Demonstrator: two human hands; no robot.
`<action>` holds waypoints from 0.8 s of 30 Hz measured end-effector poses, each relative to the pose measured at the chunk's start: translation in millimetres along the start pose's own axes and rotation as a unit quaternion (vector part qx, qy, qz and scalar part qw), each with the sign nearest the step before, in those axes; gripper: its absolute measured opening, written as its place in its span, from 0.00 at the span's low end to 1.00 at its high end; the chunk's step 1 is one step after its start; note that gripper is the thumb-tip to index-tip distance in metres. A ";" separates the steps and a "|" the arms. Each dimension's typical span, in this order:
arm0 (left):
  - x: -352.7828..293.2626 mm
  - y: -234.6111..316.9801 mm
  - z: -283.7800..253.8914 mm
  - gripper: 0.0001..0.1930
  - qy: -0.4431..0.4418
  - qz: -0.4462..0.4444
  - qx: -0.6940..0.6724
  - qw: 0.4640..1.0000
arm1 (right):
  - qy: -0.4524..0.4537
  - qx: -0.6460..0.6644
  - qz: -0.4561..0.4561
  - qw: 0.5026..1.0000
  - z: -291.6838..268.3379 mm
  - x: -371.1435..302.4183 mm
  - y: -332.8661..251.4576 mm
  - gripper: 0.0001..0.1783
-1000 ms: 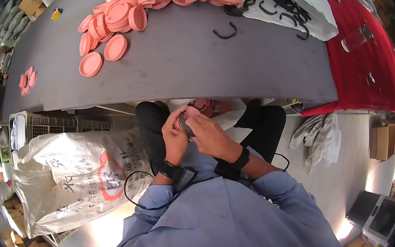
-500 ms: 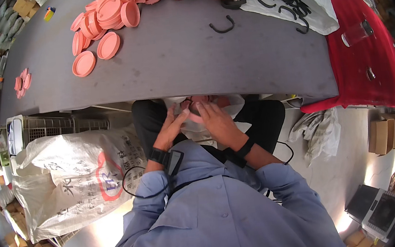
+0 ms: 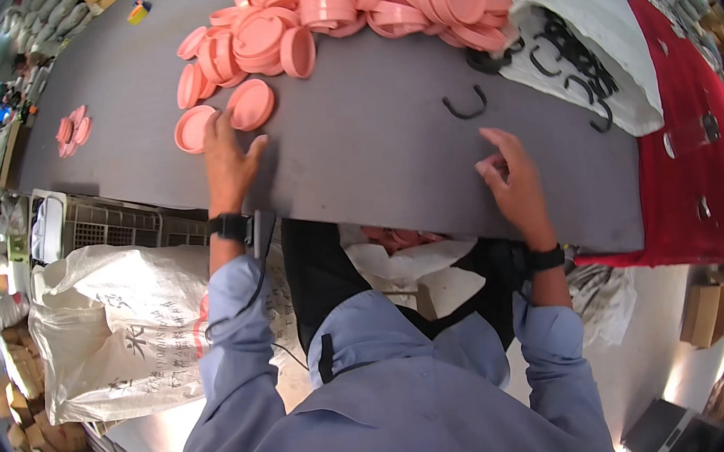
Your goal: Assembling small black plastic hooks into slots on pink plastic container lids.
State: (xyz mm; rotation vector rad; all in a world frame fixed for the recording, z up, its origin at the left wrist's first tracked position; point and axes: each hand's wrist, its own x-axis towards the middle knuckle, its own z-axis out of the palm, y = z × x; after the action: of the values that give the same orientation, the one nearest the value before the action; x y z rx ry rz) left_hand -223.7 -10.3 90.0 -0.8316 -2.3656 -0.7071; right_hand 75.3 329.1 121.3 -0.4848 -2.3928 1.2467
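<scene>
My left hand (image 3: 231, 165) reaches over the grey table with its thumb spread away from the fingers. Its fingertips lie at the edge of a round pink lid (image 3: 192, 130); whether they touch it I cannot tell. A second pink lid (image 3: 252, 104) sits just beyond that hand. On the right, my right hand (image 3: 517, 189) hovers over the table near its front edge, fingers apart and nothing in them. A curved black handle (image 3: 467, 112) lies a little ahead of its fingertips. Between my legs, a white bag (image 3: 443, 293) stands open with pink pieces (image 3: 400, 238) inside.
A large heap of pink lids (image 3: 326, 4) covers the table's far side. Beside it a white sack (image 3: 607, 15) spills black handles (image 3: 571, 51). Small pink pieces (image 3: 74, 131) lie far left. Red cloth (image 3: 710, 192) hangs at the right; a woven sack (image 3: 123, 337) stands left below the table.
Both hands have left the pink piece they held together over my lap. The left has moved forward to the lids, the right out toward the black handle. The view has shifted.
</scene>
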 end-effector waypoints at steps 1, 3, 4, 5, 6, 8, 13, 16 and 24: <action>6.9 -5.0 12.5 0.26 0.007 0.001 0.004 1.000 | 0.001 0.002 -0.008 1.000 1.9 14.5 4.1 0.25; 15.1 -17.0 34.9 0.27 -0.092 -0.058 0.071 0.991 | 0.024 -0.063 -0.051 0.996 15.7 37.3 24.8 0.25; 20.7 -22.4 42.9 0.27 -0.088 -0.058 0.072 0.992 | 0.026 -0.063 -0.055 0.996 20.4 44.1 35.9 0.25; 25.4 -27.9 50.1 0.26 -0.100 -0.067 0.048 0.992 | 0.057 -0.162 -0.123 0.977 25.2 50.1 46.6 0.24; 30.5 -26.1 50.7 0.24 -0.116 -0.074 0.024 0.990 | 0.087 -0.259 -0.185 0.944 28.2 53.6 49.8 0.22; 33.2 -22.2 47.9 0.22 -0.118 -0.101 -0.024 0.988 | 0.078 -0.260 -0.177 0.946 29.9 53.9 56.4 0.19; 17.4 25.4 9.2 0.12 -0.132 -0.255 -0.342 0.895 | 0.047 -0.235 -0.117 0.964 33.4 37.7 29.4 0.11; -0.5 77.0 -12.9 0.12 -0.178 -0.373 -0.608 0.678 | 0.084 -0.117 -0.028 0.989 27.8 19.7 -5.7 0.09; -49.3 151.3 -33.1 0.16 -0.251 -0.330 -0.613 0.673 | -0.064 0.096 0.016 0.993 39.1 -18.6 -80.9 0.11</action>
State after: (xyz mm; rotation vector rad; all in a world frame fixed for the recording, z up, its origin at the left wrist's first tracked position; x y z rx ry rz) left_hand -78.1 51.3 127.7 -0.5829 -2.3820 -2.8834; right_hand 62.3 249.3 164.6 -0.3970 -2.3450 1.5470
